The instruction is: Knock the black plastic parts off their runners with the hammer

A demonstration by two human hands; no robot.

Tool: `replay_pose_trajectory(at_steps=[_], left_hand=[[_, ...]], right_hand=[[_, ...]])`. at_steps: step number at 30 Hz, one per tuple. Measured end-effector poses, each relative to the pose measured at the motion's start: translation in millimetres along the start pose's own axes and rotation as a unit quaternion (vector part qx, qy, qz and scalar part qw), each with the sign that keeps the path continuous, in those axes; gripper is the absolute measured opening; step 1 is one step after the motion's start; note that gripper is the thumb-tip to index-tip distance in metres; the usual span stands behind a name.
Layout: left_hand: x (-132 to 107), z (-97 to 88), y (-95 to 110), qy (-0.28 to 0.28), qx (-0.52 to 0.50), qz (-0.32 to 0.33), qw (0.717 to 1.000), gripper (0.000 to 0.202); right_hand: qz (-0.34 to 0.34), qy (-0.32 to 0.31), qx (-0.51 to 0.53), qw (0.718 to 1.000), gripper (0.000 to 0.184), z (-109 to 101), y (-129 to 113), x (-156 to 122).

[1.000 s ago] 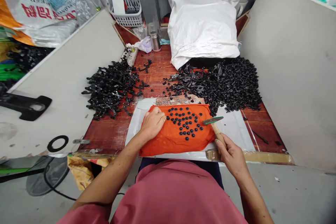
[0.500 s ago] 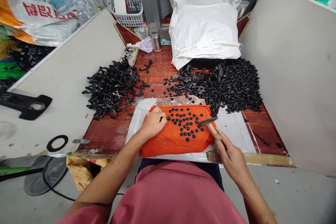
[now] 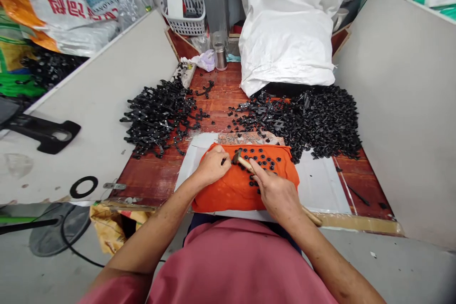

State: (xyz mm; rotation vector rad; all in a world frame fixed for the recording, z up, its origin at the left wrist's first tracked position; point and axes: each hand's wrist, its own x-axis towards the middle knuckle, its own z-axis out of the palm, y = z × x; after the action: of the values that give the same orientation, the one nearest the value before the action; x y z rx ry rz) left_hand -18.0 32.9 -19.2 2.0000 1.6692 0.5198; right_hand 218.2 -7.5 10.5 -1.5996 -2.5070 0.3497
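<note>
An orange cloth (image 3: 228, 194) lies over the work spot in front of me, with many round black plastic studs (image 3: 272, 163) standing on it. My left hand (image 3: 213, 166) rests on the cloth's left part, thumb and fingers pinched on what looks like a small black piece (image 3: 223, 161). My right hand (image 3: 280, 194) grips a hammer (image 3: 245, 164) by its wooden handle. Its dark head is just right of my left fingertips, low over the leftmost studs; whether it touches one I cannot tell. Hand and handle hide some studs.
A heap of black linkage-like parts (image 3: 156, 116) lies left on the red-brown table (image 3: 142, 178). Black studs are piled (image 3: 331, 121) at the right, below a white sack (image 3: 288, 38). Grey panels (image 3: 399, 104) flank both sides. A steel cup (image 3: 220, 57) and basket (image 3: 187, 23) stand behind.
My right hand has swung the hammer leftward, from the cloth's right edge to beside my left fingertips. My left hand stays at the same spot on the cloth. The view has shifted slightly.
</note>
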Motion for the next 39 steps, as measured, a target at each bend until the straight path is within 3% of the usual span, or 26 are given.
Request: replay_pose_trajectory(at_steps=[6,10,13,20,30,39], left_hand=[[-2,2.4,1,-0.002,0.009,-0.006,1.0,0.025],[-1,3.8,0,-0.003,0.015,-0.001,1.0,0.027],[-1,4.3,-3,-0.001,-0.003,-0.002,1.0,0.027],[-4,1.3,-8,0.018,-0.078,-0.015,0.997,0.026],[-4,7.0,-6,0.009,-0.023,0.001,1.0,0.025],[-1,3.4,-7,-0.014,0.007,0.008,1.0,0.026]], right_hand=[[-0.007,0.014,-0.016,1.0,0.056,-3,-3,-1],[0.015,-0.048,-0.075,0.996,0.055,0,-7,2],[0.01,-0.042,-0.033,0.998,0.055,1,-4,3],[0.04,0.05,0.145,0.987,0.052,-3,22,-15],[0.094,0.038,0.154,0.983,0.051,6,36,-41],[0.059,0.014,0.135,0.989,0.053,-3,26,-33]])
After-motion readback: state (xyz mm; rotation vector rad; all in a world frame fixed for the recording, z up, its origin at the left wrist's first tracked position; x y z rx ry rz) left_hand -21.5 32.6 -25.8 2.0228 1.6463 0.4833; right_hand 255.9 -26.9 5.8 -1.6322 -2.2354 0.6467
